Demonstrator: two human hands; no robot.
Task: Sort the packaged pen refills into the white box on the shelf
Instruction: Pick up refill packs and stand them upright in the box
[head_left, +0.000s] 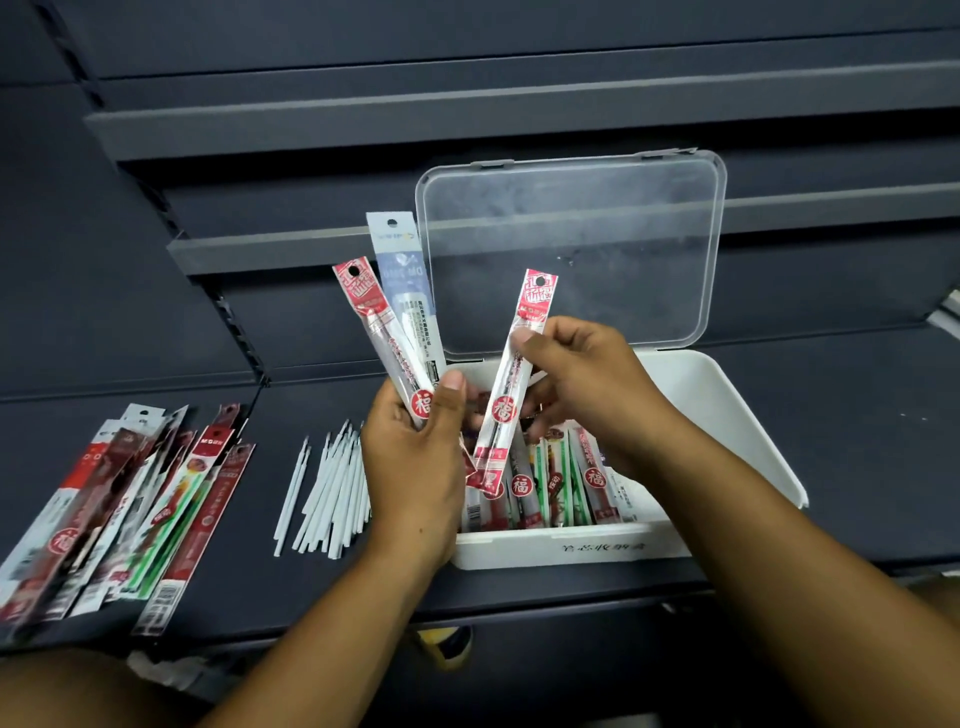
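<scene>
Right hand (582, 384) pinches one red refill pack (511, 395) mid-length, fingers (524, 340) closed on it, over the white box (727, 415), low end near the filed packs (561, 488) inside. Left hand (415, 441) grips two more packs (387, 332) by their bottom ends. Unsorted pile (130, 499) lies on the shelf, left. Packs look light, thin, bendy, with slick film; likely best pinched at the stiffer middle.

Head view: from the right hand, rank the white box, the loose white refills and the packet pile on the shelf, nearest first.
1. White box, directly under the right hand, whose fingers pinch a red packet.
2. Loose white refills, left of the box, beyond the left hand, which grips two packets.
3. Packet pile, far left, past the refills.
</scene>
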